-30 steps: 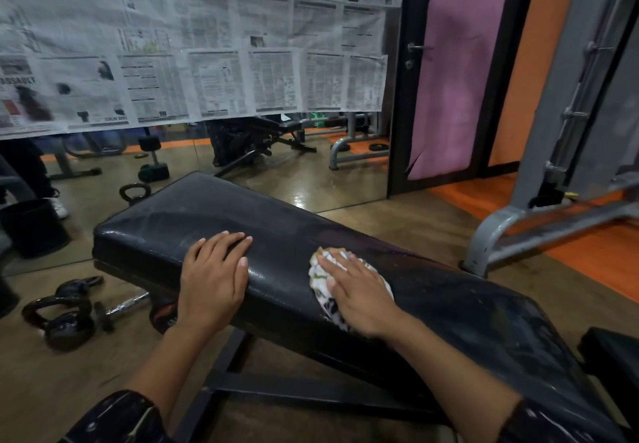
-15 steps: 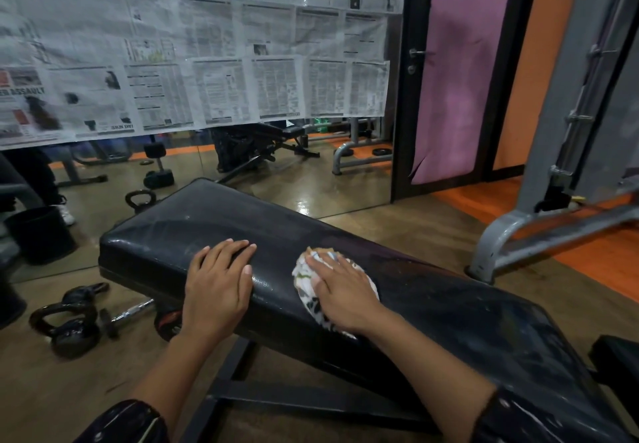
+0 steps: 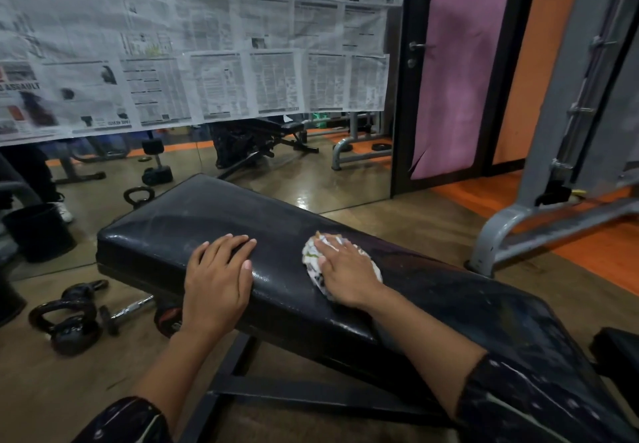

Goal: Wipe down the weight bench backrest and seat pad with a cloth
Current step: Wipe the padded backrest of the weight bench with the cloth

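Observation:
A long black padded backrest (image 3: pixel 193 221) of a weight bench runs from the middle left down to the lower right. My left hand (image 3: pixel 216 281) lies flat on its near edge, fingers spread, holding nothing. My right hand (image 3: pixel 345 275) presses a white patterned cloth (image 3: pixel 311 252) onto the pad's top, near its middle. Most of the cloth is hidden under my palm. A second black pad (image 3: pixel 619 349) shows at the far right edge. The bench's black steel frame (image 3: pixel 242 387) shows below the pad.
Kettlebells (image 3: pixel 69 321) and a small dumbbell (image 3: pixel 126 314) lie on the floor left of the bench. A mirror with newspaper sheets (image 3: pixel 207 62) taped over it stands behind. A black bucket (image 3: pixel 38 231) is at the left. A grey machine frame (image 3: pixel 539 224) stands at the right on orange flooring.
My right hand slid the cloth left along the pad toward my left hand, then a little up toward the pad's far side. The left hand stayed put.

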Available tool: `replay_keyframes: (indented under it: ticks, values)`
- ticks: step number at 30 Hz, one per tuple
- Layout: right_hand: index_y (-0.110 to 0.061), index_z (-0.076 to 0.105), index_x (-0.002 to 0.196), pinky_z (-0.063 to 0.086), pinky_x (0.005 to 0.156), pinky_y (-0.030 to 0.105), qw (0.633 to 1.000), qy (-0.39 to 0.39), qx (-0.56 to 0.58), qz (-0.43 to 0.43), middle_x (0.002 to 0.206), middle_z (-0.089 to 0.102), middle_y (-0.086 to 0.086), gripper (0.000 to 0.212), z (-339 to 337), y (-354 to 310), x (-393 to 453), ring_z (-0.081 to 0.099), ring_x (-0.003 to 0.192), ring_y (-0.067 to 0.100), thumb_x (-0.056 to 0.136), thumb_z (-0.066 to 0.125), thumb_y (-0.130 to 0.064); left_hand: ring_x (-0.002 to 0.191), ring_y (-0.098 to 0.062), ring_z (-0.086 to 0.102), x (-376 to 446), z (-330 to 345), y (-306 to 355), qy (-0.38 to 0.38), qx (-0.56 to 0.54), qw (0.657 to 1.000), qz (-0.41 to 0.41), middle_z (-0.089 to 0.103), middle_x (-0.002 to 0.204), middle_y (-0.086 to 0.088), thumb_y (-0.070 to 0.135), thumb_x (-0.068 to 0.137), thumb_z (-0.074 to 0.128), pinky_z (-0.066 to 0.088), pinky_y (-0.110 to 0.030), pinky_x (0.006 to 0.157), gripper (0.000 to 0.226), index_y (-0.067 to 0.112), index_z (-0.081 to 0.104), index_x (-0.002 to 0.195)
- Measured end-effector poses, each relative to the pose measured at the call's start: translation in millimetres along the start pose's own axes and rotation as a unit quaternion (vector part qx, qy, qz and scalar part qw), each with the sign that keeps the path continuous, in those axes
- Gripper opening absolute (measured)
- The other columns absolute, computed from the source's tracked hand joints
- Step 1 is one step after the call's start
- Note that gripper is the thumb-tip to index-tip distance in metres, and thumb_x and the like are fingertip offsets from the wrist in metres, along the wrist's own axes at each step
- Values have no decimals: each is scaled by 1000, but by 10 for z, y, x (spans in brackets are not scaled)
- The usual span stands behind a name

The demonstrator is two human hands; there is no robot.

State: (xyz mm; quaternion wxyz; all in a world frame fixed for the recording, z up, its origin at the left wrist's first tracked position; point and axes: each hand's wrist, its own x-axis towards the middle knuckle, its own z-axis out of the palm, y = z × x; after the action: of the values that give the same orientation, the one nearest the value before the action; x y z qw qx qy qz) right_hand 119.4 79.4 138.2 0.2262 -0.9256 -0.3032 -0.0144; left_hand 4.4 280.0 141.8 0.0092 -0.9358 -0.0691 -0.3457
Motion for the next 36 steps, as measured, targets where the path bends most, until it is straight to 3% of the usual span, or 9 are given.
replay_keyframes:
  ticks: [3,8,11,16,20,23,28,32,36]
  values:
    - [-30,16,152,8,118,53,1000,-2,2,-14,162,11,-5,53,70,-402,43,3,149,28,100,27,-37,128,-19,46,4,3,8,1,-1,1000,2,59,131,-2,32,97,28,26,-39,109,48,16,59,129]
    - [-38,12,151,5,120,46,991,15,20,-133,162,9,-10,52,141,-377,-511,0,150,18,100,23,-40,128,-19,46,8,15,-13,0,1,1000,2,59,131,-3,32,97,29,25,-39,109,47,16,59,129]
    - [-35,22,150,9,121,41,995,13,0,-99,160,18,-10,57,97,-22,-396,8,149,16,94,18,-44,129,-18,45,11,-3,-12,-4,0,1000,4,58,132,-2,33,97,28,25,-39,109,47,16,58,130]
    - [-30,19,151,13,118,52,1000,-9,-9,-16,161,13,-5,53,30,-150,235,8,149,27,99,26,-34,129,-18,45,2,-16,3,-8,3,1000,1,58,132,-2,32,97,28,25,-39,110,47,17,58,130]
    - [-33,11,152,7,118,53,995,-23,-3,-94,162,7,-6,54,91,-529,-46,0,149,26,101,28,-35,128,-18,45,8,-14,0,-13,9,1000,1,58,132,-2,33,97,29,25,-39,110,47,16,58,130]
    - [-37,13,151,8,120,45,987,1,-6,-163,162,9,-10,50,98,-286,-361,1,150,18,102,24,-37,128,-19,46,4,-5,-12,-5,5,1000,2,59,131,-2,32,97,29,25,-39,109,47,16,59,129]
    - [-35,17,151,16,118,48,996,-5,-22,-86,161,16,-10,57,46,205,9,10,149,19,96,14,-48,129,-17,46,12,-8,0,-3,2,1000,2,59,132,0,32,97,28,25,-38,110,47,17,60,129]
    - [-31,13,152,10,117,55,999,-35,-18,-17,162,7,-5,57,14,-174,322,2,149,27,99,29,-39,130,-16,44,23,-2,-4,-13,6,1000,-2,58,133,0,34,97,27,24,-38,111,48,18,58,130]
    - [-34,8,153,7,119,52,993,-29,-20,-109,163,4,-7,54,59,-383,-56,-2,150,23,102,26,-35,129,-17,45,14,-3,-5,-12,10,1000,3,58,132,-1,33,97,28,24,-38,110,47,17,58,130]
